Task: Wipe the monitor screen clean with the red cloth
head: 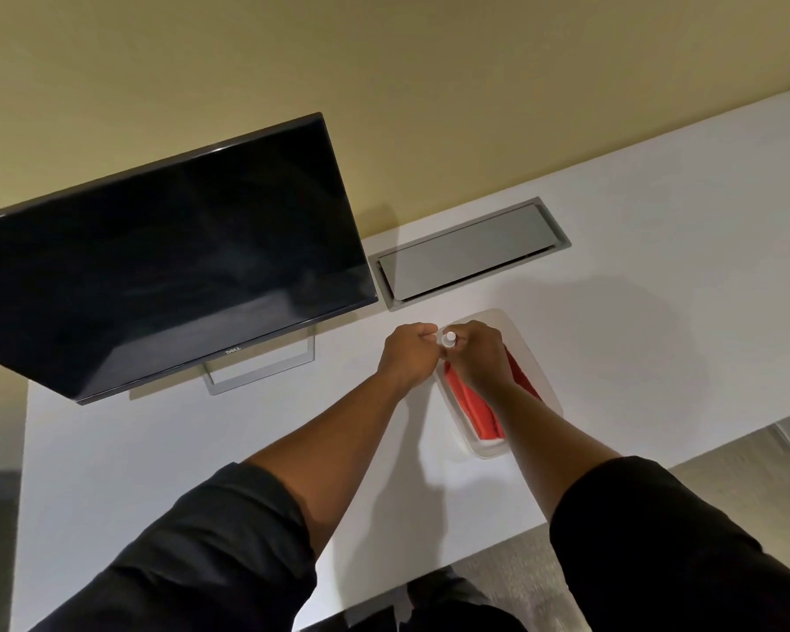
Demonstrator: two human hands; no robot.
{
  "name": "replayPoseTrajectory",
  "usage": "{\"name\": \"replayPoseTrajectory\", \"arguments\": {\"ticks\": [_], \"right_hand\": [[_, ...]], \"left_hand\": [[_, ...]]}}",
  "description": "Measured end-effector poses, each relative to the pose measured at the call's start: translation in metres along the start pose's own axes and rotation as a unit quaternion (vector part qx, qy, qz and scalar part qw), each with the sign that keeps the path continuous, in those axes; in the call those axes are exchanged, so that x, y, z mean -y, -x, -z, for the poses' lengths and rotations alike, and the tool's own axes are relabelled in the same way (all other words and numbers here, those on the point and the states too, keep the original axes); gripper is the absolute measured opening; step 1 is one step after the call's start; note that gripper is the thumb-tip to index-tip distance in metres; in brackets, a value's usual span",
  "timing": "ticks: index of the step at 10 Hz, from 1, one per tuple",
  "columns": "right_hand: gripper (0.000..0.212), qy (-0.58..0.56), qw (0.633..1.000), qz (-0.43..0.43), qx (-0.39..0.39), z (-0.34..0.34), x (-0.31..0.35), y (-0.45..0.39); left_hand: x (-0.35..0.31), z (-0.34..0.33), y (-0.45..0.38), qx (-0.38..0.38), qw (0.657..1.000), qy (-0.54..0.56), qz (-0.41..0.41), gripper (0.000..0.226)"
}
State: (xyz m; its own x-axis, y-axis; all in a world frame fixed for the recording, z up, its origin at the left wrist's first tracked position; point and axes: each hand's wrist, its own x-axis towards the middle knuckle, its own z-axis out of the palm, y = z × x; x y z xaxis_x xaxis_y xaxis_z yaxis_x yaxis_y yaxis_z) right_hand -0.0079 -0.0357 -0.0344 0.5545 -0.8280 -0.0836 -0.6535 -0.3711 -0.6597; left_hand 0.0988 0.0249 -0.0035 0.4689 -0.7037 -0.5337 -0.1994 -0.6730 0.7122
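A dark, switched-off monitor (165, 262) stands on a silver stand at the left of the white desk (657, 266). A red cloth (473, 410) lies folded in a clear tray (527, 353) to the right of the monitor. Over the tray's far end my right hand (477, 358) is wrapped around a small white spray bottle (449, 338), of which only the top shows. My left hand (409, 355) is closed right beside the bottle's top, touching it; whether it holds a cap is hidden. Neither hand touches the cloth's visible part.
A grey cable hatch (470, 253) is set flush into the desk behind the tray. A beige wall rises behind the desk. The desk's near edge runs below my forearms, with carpet floor beyond at the lower right.
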Motion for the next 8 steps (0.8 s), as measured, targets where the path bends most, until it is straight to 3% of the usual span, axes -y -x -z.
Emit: {"name": "replayPoseTrajectory", "arguments": {"ticks": [3,4,6,7,8], "right_hand": [[0.012,0.038,0.998,-0.039,0.038,-0.021,-0.006,-0.006],[0.021,0.023,0.998,-0.057,0.029,-0.022,-0.006,-0.006],[0.032,0.064,0.996,-0.060,-0.029,-0.013,0.001,0.010],[0.049,0.075,0.991,-0.085,-0.069,-0.008,0.015,0.018],[0.051,0.099,0.985,-0.042,-0.134,-0.012,0.030,0.026]], "left_hand": [[-0.002,0.004,0.000,0.004,1.000,-0.016,0.018,0.041],[-0.001,0.008,0.003,0.001,1.000,-0.019,0.015,0.043],[0.007,0.026,0.020,-0.012,0.999,-0.035,0.001,0.050],[0.022,0.042,0.027,-0.026,0.996,-0.082,-0.021,0.048],[0.041,0.062,0.034,-0.056,0.991,-0.118,-0.038,0.048]]}}
